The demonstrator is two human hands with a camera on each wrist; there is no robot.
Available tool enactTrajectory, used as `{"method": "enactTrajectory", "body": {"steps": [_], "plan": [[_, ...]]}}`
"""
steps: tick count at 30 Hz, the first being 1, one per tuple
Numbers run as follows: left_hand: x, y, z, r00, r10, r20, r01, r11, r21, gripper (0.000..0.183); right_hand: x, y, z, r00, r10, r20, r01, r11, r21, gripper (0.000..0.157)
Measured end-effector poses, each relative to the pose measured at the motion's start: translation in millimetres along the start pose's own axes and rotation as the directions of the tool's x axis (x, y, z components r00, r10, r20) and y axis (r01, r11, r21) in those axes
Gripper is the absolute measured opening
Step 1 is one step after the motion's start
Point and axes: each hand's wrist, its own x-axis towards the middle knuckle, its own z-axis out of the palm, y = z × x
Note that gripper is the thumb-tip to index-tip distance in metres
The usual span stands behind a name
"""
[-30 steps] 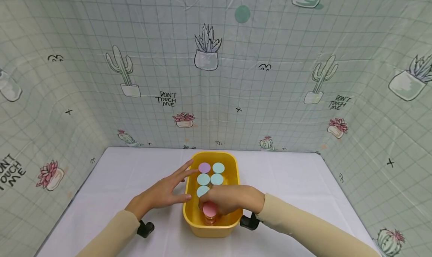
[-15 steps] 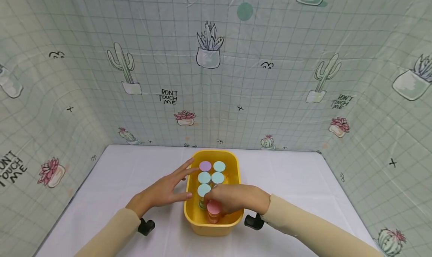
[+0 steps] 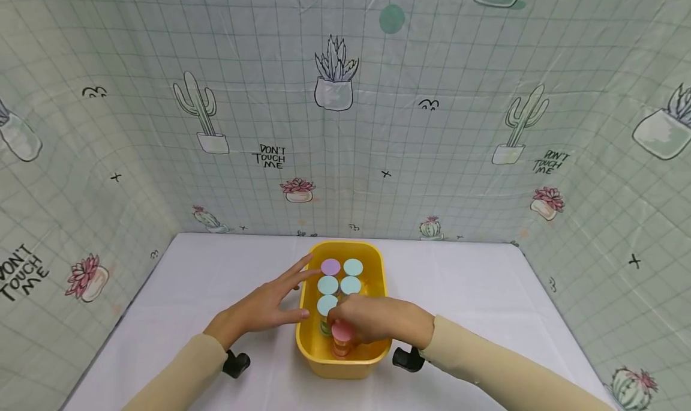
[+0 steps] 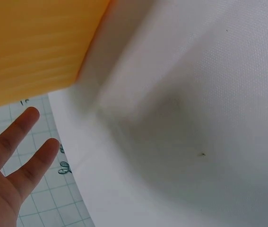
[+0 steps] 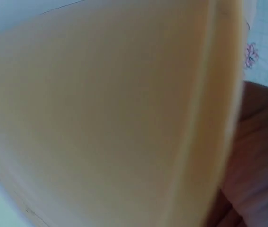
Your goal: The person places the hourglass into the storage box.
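A yellow tub [image 3: 372, 261] stands on the white table, holding several small jars with round lids: one purple lid [image 3: 330, 266] and light blue lids [image 3: 353, 267] behind it. My right hand [image 3: 372, 320] reaches into the tub's near end and grips a pink-lidded jar [image 3: 342, 337], fingers curled over its top. My left hand [image 3: 264, 306] lies flat with straight fingers against the tub's left wall. In the left wrist view, the fingers [image 4: 15, 132] show beside the yellow tub wall [image 4: 34, 42]. The right wrist view is filled by the blurred tub wall [image 5: 100, 118].
White table [image 3: 475, 291] spreads to both sides of the tub. Patterned green curtain walls [image 3: 345, 129] close in the back and both sides. Black wrist-camera mounts [image 3: 236, 363] sit under each forearm.
The view has shifted slightly. My right hand with the pink-lidded jar has settled a little lower in the tub. The left hand stays against the tub wall.
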Motion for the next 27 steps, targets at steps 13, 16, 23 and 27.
{"method": "enactTrajectory", "body": {"steps": [13,16,23,27], "plan": [[4.9,5.4,2.7,1.0,0.002,0.01,-0.002,1.0,-0.018,0.072,-7.0,-1.3,2.2,0.996,0.022,-0.086,-0.025,0.999,-0.034,0.035],[4.6,5.3,2.8,1.0,0.007,0.013,-0.007,1.0,-0.016,0.073,-8.2,-1.6,3.0,0.994,0.018,-0.108,-0.022,0.999,-0.042,0.031],[3.2,4.7,1.0,1.0,0.013,-0.017,-0.013,1.0,0.018,0.078,-20.4,4.3,-7.7,0.981,0.037,-0.188,-0.028,0.998,0.052,0.032],[-1.3,4.8,0.0,0.998,-0.04,-0.039,0.041,0.999,0.031,0.086,-40.2,19.6,-16.4,0.945,0.091,-0.314,-0.059,0.992,0.111,0.038]]}}
